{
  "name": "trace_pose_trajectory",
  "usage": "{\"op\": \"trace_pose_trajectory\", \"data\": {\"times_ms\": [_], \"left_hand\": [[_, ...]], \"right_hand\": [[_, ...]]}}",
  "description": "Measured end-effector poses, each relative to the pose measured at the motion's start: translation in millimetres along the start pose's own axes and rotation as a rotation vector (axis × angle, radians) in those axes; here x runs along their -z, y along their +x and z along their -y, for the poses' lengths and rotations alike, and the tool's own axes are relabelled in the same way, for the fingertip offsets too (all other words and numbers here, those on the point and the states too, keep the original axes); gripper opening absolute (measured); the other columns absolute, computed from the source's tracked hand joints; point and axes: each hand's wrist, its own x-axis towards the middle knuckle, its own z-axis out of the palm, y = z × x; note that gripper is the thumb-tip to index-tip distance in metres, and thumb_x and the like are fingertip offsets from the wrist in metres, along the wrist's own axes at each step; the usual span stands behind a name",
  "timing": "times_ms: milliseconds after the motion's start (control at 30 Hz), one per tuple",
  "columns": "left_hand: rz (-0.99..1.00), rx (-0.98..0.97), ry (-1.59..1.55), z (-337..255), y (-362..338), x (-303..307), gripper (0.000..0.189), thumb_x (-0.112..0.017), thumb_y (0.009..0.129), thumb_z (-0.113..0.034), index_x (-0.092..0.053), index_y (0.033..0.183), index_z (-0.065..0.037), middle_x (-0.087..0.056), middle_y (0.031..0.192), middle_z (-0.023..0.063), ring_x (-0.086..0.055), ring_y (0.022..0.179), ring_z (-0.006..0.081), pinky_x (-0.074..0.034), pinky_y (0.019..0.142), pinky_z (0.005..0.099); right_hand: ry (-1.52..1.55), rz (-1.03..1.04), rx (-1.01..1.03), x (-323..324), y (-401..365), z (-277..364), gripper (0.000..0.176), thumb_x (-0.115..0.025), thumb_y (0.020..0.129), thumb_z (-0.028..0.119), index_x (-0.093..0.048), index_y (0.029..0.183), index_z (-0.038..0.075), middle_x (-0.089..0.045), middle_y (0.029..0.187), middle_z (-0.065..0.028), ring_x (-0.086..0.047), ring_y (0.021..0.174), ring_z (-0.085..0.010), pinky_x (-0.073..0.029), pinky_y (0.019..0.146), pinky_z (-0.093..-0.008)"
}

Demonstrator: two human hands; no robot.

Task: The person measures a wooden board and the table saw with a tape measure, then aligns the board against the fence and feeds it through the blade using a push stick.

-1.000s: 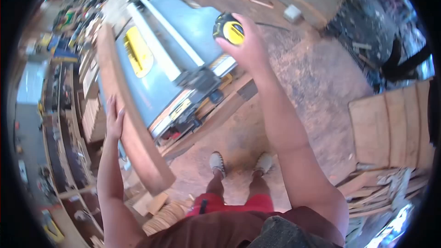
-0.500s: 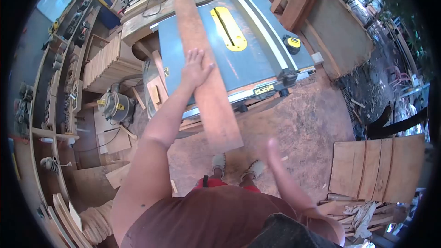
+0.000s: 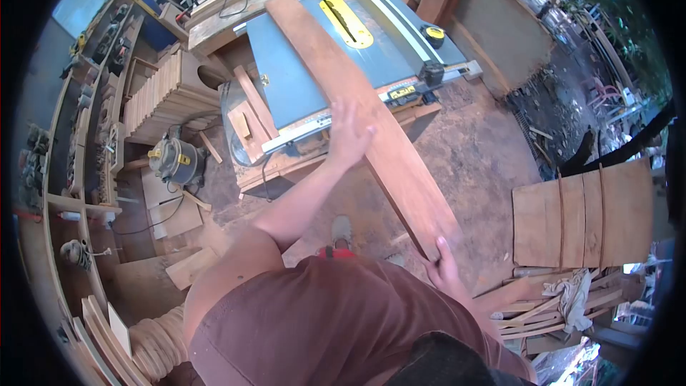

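A long reddish-brown wooden board (image 3: pixel 389 132) lies slantwise over the table saw (image 3: pixel 286 78), its near end reaching past the saw's front rail towards my body. My left hand (image 3: pixel 350 132) rests on the board near the front edge of the saw, fingers stretched out over its upper face. At the near end, my right hand (image 3: pixel 443 266) grips the board's corner, thumb on top and fingers partly hidden beneath. The yellow blade insert (image 3: pixel 346 21) shows to the right of the board, and the rip fence (image 3: pixel 389 18) stands beyond it.
A tape measure (image 3: pixel 432 36) sits by the fence. Left of the saw are a shop vacuum (image 3: pixel 179 161) and a stack of wooden pieces (image 3: pixel 161 93). Shelves (image 3: pixel 86 121) line the left side. Joined boards (image 3: pixel 579 218) and scrap wood lie at the right.
The board has shifted towards me and its near end has swung right. My right hand, free before, now grips that end. My left hand has come nearer with the board.
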Motion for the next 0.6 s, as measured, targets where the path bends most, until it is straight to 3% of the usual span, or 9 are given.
{"op": "trace_pose_trajectory", "data": {"times_ms": [133, 233, 267, 400, 467, 533, 567, 600], "left_hand": [[-0.223, 0.285, -0.454, 13, 3, 10, 0.082, -0.065, 0.087, -0.029, -0.023, 0.148, 0.007, -0.018, 0.153, 0.0345, -0.018, 0.145, 0.0422, -0.019, 0.119, 0.0399], [-0.164, 0.290, -0.483, 21, 17, -11, 0.086, -0.064, 0.088, -0.032, -0.018, 0.148, 0.009, -0.019, 0.153, 0.0339, -0.022, 0.144, 0.0407, -0.020, 0.118, 0.0374], [-0.120, 0.275, -0.343, 21, 10, -25, 0.091, -0.065, 0.088, -0.033, -0.013, 0.148, 0.011, -0.021, 0.153, 0.0320, -0.025, 0.143, 0.0392, -0.021, 0.118, 0.0365], [-0.020, 0.160, -0.372, -28, -31, -57, 0.093, -0.065, 0.088, -0.031, -0.008, 0.149, 0.010, -0.022, 0.153, 0.0311, -0.028, 0.142, 0.0372, -0.024, 0.117, 0.0371], [-0.067, 0.165, -0.439, -34, -23, -72, 0.093, -0.065, 0.088, -0.028, -0.006, 0.150, 0.009, -0.033, 0.147, 0.0306, -0.039, 0.136, 0.0361, -0.031, 0.113, 0.0366], [-0.085, 0.264, -0.379, -49, -16, -66, 0.090, -0.062, 0.089, -0.026, -0.005, 0.151, 0.005, -0.047, 0.138, 0.0297, -0.049, 0.128, 0.0370, -0.036, 0.108, 0.0368], [-0.112, 0.246, -0.463, -28, -5, -75, 0.085, -0.060, 0.091, -0.028, -0.010, 0.152, 0.003, -0.049, 0.136, 0.0296, -0.050, 0.127, 0.0387, -0.036, 0.108, 0.0382], [-0.086, 0.358, -0.385, -29, 0, -63, 0.083, -0.060, 0.091, -0.029, -0.013, 0.151, 0.003, -0.049, 0.137, 0.0295, -0.049, 0.127, 0.0389, -0.036, 0.108, 0.0384]], "right_hand": [[0.141, -0.153, -0.018, 157, -111, -2, 0.058, -0.061, 0.093, 0.026, -0.036, 0.142, 0.006, -0.047, 0.141, -0.0127, -0.044, 0.131, -0.0318, -0.038, 0.108, -0.0586], [0.189, -0.314, 0.013, 246, -192, -6, 0.061, -0.060, 0.093, 0.031, -0.035, 0.143, 0.007, -0.049, 0.137, -0.0120, -0.050, 0.124, -0.0331, -0.046, 0.101, -0.0532], [0.194, -0.313, 0.018, 259, -202, -6, 0.061, -0.060, 0.093, 0.031, -0.035, 0.143, 0.007, -0.049, 0.137, -0.0120, -0.050, 0.124, -0.0331, -0.046, 0.101, -0.0532], [0.201, -0.467, 0.103, 270, -257, -10, 0.058, -0.059, 0.095, 0.031, -0.037, 0.142, 0.005, -0.052, 0.133, -0.0142, -0.052, 0.122, -0.0314, -0.048, 0.099, -0.0483], [0.201, -0.513, 0.123, 245, -280, 1, 0.057, -0.058, 0.095, 0.030, -0.037, 0.141, 0.004, -0.053, 0.131, -0.0148, -0.052, 0.121, -0.0309, -0.048, 0.099, -0.0470], [-0.194, -0.603, 0.121, 189, -273, 32, 0.055, -0.057, 0.097, 0.028, -0.038, 0.140, 0.001, -0.051, 0.134, -0.0152, -0.050, 0.124, -0.0286, -0.047, 0.101, -0.0444], [-0.185, -0.603, 0.129, 196, -262, 28, 0.055, -0.057, 0.097, 0.028, -0.038, 0.140, 0.001, -0.051, 0.134, -0.0152, -0.050, 0.124, -0.0286, -0.047, 0.101, -0.0444], [-0.291, -0.509, 0.119, 210, -243, 18, 0.058, -0.058, 0.096, 0.029, -0.037, 0.141, 0.000, -0.051, 0.134, -0.0147, -0.051, 0.122, -0.0280, -0.046, 0.101, -0.0436]]}}
